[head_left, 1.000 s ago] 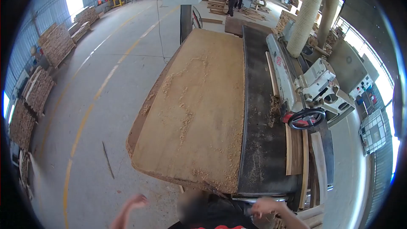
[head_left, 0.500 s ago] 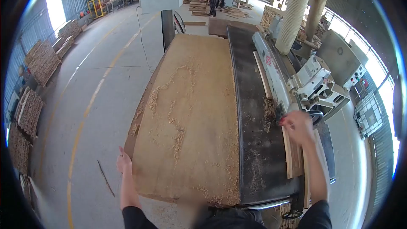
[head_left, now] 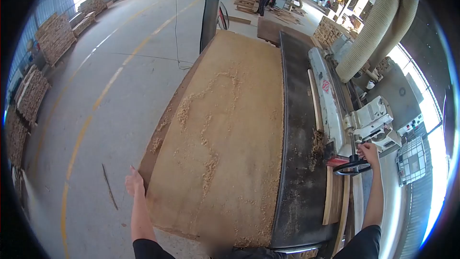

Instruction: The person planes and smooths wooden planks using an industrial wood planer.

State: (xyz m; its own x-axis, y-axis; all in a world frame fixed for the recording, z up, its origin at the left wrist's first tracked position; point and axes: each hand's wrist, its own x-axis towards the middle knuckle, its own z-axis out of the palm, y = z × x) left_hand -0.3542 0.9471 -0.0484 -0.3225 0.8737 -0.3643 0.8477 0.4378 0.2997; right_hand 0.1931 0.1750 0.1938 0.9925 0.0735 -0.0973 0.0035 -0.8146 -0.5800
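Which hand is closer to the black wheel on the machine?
Right. The right hand rests on the black wheel; the left hand is far across, at the wooden board's left edge.

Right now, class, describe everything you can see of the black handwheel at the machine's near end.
The handwheel is a round black ring with a thin rim, seen tilted so it looks oval. It sits at the near end of the pale grey machine, just above a red part. It looks like metal or hard plastic. The right hand rests on its upper right rim, fingers curled over it. Narrow wooden strips lie just below.
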